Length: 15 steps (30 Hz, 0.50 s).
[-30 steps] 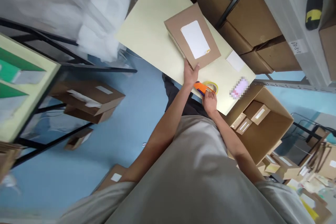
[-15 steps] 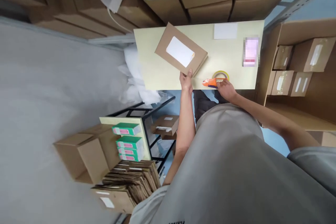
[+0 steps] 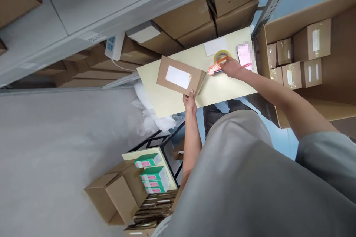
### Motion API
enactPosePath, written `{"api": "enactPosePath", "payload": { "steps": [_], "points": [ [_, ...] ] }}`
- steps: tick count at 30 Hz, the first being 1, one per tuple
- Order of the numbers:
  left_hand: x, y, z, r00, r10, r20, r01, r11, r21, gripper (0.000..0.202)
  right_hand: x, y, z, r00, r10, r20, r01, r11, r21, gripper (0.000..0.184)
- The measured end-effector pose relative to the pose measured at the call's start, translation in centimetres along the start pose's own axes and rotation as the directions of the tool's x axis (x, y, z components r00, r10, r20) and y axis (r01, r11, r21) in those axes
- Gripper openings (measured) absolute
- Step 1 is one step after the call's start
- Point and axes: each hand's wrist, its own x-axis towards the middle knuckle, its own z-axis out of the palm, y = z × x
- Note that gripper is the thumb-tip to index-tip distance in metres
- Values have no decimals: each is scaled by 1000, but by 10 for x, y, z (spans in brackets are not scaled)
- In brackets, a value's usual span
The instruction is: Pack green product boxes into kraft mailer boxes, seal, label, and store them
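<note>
The left hand [image 3: 190, 103] gripped a flat, brown cardboard box [image 3: 182, 67] with a white label at its five-o'clock edge, thumb on the upper face, fingers out of sight beneath. The box lay towards the nine-o'clock end of a pale yellow rectangular table [image 3: 164, 109]; whether it rested fully flat could not be told. At three o'clock from the box, the right hand [image 3: 231, 67] was curled around an orange plastic tape dispenser [image 3: 214, 68], beside a yellow-rimmed tape roll [image 3: 221, 52].

With one edge alone pinned, a sideways pull seemed likely to swivel the box and skew any tape laid on it. The dispenser's front end sat close to the box, so a careless jab could have scuffed the cardboard. A pink-screened rectangular phone [image 3: 244, 56], at two o'clock from the right hand, risked being knocked by a wide swing of that arm.
</note>
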Motion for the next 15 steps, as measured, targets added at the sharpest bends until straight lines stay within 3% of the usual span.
{"api": "enactPosePath", "payload": {
  "steps": [5,10,15],
  "points": [
    [-2,-1,-2,1000,22,6,-22,999,32,40,33,3,-4,997,43,-60,-31,980,194,30],
    [-4,0,-5,999,30,43,-32,997,68,37,46,2,-14,989,129,-70,-95,925,367,43],
    [-7,9,-13,994,39,98,-50,993,110,24,51,3,-26,996,68,-61,-36,908,418,48]
  ]
}}
